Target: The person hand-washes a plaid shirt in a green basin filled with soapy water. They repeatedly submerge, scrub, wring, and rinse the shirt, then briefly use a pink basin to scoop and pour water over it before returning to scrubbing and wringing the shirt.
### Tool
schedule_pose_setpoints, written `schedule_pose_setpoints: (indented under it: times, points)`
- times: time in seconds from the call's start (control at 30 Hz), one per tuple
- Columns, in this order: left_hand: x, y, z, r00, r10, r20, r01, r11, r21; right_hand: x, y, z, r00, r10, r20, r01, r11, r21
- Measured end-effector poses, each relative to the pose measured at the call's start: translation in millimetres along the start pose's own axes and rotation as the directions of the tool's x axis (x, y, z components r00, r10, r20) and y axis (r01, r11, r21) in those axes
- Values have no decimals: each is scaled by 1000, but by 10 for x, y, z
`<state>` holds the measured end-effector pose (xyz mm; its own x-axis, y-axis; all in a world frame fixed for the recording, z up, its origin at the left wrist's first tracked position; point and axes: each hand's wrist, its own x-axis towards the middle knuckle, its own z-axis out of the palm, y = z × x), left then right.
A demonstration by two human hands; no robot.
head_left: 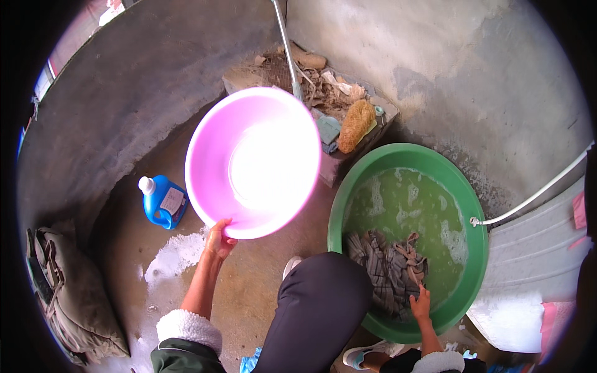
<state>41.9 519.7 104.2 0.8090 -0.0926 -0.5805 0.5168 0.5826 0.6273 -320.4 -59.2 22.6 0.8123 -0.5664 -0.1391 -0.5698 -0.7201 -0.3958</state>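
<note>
"Because glare bleaches the floor of the round pink plastic basin (255,163), its inside is unreadable. What else is obscured?"

"Several items. Crumpled grey-brown checked cloth (392,273): lower folds lost in cloudy green-looking water. Wide green plastic tub (478,248): near-left rim covered by the dark-trousered knee (323,292). White hose (497,219): its end shows at the tub's right rim, the other end is cut off at right."

"State of the hands?"

"Left hand (219,242): pinching the basin's near rim; some fingers sit behind the wall, out of sight. Right hand (421,303): fingers partly extended, neither spread wide nor balled up, at the cloth's near-right edge. Whether they grip the fabric or merely touch it, I cannot tell."

"Positions relative to the hands?"

"Basin: directly beyond the left hand and slightly to its right, tilted, mouth facing the camera. Whether its base rests on anything: cannot tell. Cloth: inside the tub, just beyond the right hand and to its left, well apart from the left hand. Blue plastic bottle with white cap (165,199): beyond the left hand, to its left, near the basin's left side; label too small to read."
</note>
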Motion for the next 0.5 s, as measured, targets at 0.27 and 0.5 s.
schedule_pose_setpoints:
  times: [0.27,0.5]
  points:
    - [-347,566,1132,965,40,257,-94,976,199,63,70,-41,999,-11,-32,14,996,88]
    - [-564,522,2066,853,-16,521,-139,956,257,106,260,-248,998,35,-58,-25,985,168]
